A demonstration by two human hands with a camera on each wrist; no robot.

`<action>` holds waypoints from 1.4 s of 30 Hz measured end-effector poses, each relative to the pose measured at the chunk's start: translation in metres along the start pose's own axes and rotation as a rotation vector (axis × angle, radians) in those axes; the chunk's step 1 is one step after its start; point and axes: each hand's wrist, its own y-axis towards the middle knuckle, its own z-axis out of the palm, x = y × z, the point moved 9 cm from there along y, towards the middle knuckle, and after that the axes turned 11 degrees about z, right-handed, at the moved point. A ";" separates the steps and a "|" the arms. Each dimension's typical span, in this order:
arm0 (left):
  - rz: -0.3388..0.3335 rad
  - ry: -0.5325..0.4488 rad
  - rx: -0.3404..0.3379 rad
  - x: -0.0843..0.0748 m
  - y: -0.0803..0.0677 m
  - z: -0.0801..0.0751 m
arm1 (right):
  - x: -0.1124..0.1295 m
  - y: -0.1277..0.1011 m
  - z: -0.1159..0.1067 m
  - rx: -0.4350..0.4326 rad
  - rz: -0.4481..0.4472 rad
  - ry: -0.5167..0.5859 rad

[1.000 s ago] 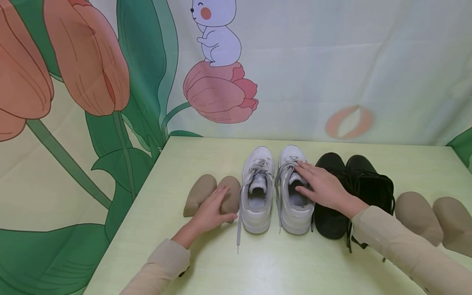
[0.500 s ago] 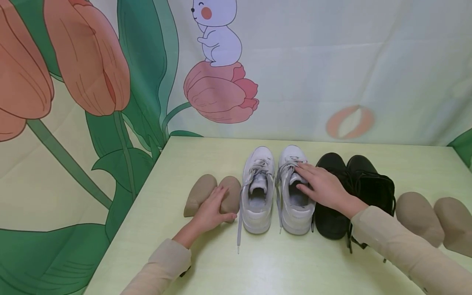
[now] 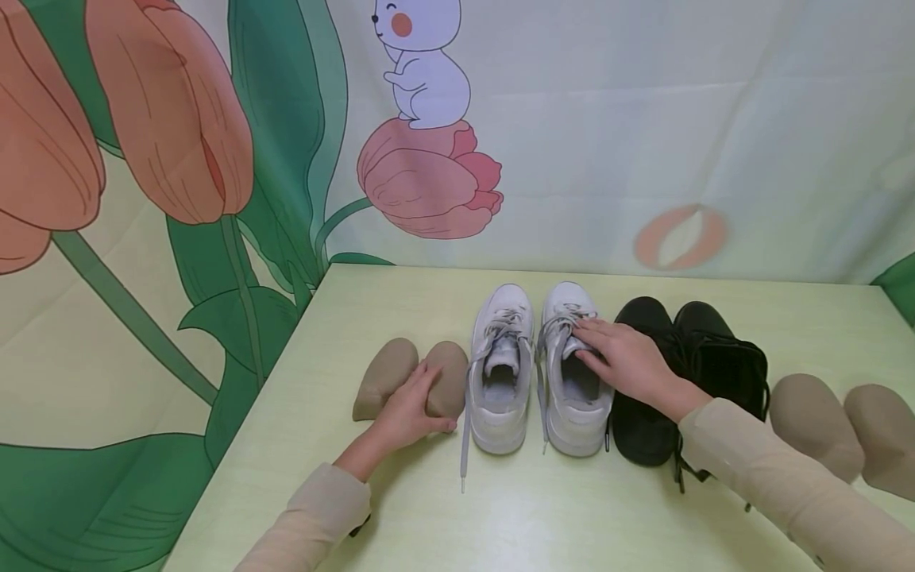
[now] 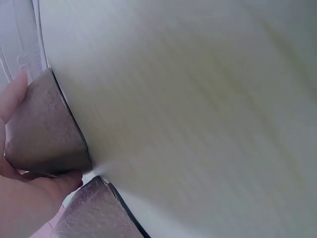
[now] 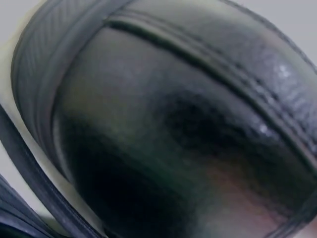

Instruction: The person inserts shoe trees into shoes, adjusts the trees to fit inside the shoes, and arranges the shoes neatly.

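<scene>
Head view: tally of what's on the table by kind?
White sneakers: 2
Black shoes: 2
Tan shoe inserts: 4, with 2 at the left, the left hand on one, and 2 at the right
Total: 8
</scene>
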 end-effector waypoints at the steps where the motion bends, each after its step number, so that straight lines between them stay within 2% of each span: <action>1: -0.006 0.004 0.001 0.001 0.000 0.000 | 0.000 0.000 0.000 -0.005 -0.001 -0.001; 7: -0.038 0.020 0.006 0.005 -0.002 0.000 | 0.000 0.000 0.000 -0.025 -0.012 -0.005; 32: 0.005 0.063 -0.058 0.001 -0.003 -0.004 | 0.000 0.002 -0.002 -0.046 -0.019 -0.013; 42: -0.019 0.050 -0.069 0.000 -0.003 -0.012 | 0.000 0.002 -0.002 -0.035 -0.006 -0.014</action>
